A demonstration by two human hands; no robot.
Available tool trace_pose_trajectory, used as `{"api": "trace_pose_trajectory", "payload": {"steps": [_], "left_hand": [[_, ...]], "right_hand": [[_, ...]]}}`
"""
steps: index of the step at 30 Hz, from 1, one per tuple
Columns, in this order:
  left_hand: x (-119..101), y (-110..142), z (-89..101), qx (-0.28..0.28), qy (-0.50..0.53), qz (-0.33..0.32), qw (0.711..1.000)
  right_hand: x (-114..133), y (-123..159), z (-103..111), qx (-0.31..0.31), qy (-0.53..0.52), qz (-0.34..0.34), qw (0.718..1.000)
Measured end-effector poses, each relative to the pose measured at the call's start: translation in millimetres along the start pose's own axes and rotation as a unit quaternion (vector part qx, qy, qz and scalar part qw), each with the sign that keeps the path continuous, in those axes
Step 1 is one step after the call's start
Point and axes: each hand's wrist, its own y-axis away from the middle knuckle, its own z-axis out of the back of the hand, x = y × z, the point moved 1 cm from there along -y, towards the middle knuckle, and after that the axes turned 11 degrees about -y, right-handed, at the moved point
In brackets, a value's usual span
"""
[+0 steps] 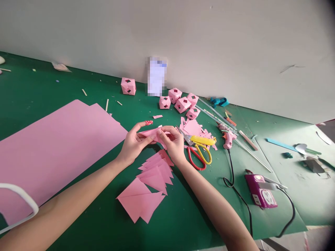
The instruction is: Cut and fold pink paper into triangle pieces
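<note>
Between my two hands is a small piece of pink paper (151, 132), held above the green table. My left hand (134, 142) pinches its left side with the thumb, the index finger stretched along the far edge. My right hand (173, 142) grips the right side between thumb and fingers. Just below lies an overlapping row of pink paper squares (155, 174), some with a fold line. Right of my right hand rest scissors (200, 158) with red and yellow handles, a yellow cutter (204, 140) and pink paper scraps (192, 127).
Several folded pink paper shapes (182, 104) and a propped phone (157, 77) stand near the wall. Large pink sheets (65, 150) cover the left. A pink glue gun (228, 138), clear sticks (253, 156) and a purple power socket (260, 191) with cords lie at the right.
</note>
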Motion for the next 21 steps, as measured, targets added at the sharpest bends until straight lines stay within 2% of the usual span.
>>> {"api": "trace_pose_trajectory", "payload": {"steps": [21], "left_hand": [[3.8, -3.0, 1.7, 0.009, -0.007, -0.021, 1.0]], "right_hand": [[-2.3, -1.1, 0.8, -0.003, -0.021, -0.023, 1.0]]}}
